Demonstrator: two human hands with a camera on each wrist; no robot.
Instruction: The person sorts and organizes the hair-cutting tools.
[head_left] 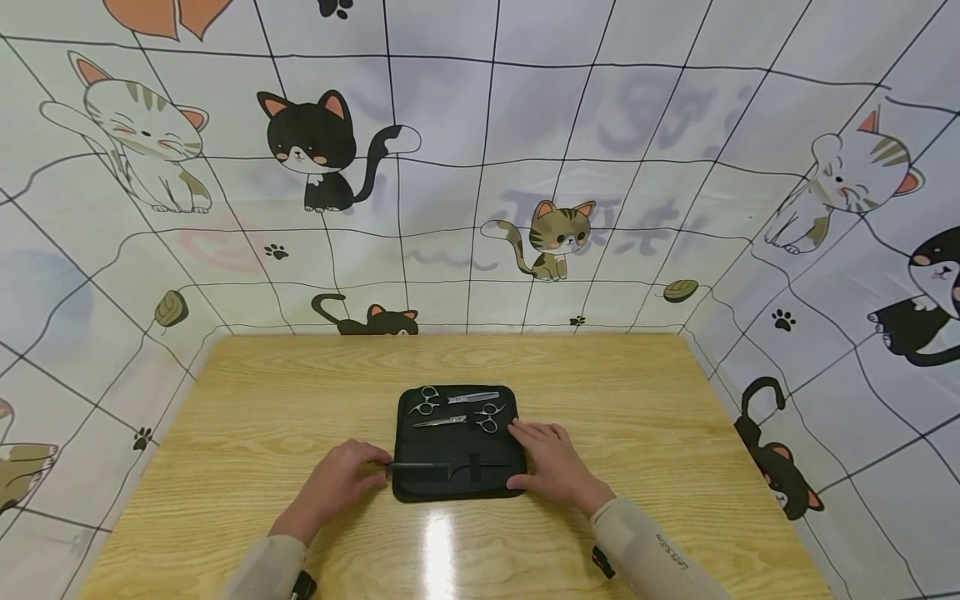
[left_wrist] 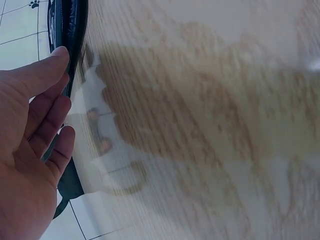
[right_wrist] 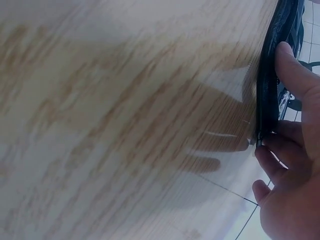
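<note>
A black zip case point(head_left: 461, 442) lies open and flat on the table, holding hairdressing tools. Thinning shears point(head_left: 472, 398) sit at its top, with cutting scissors point(head_left: 442, 422) just below. Across the lower part runs a black tail comb point(head_left: 420, 465), under a small strap; its left end reaches the case's left edge. My left hand point(head_left: 347, 479) is at that edge by the comb's end, fingers loosely extended; the left wrist view has its thumb against the black edge. My right hand point(head_left: 558, 465) rests at the right edge, fingers spread, thumb near the lower corner.
The light wooden table point(head_left: 300, 392) is glossy and reflects a bright strip in front of the case. White cloth printed with cartoon cats point(head_left: 315, 150) and grid lines surrounds the table at the back and both sides.
</note>
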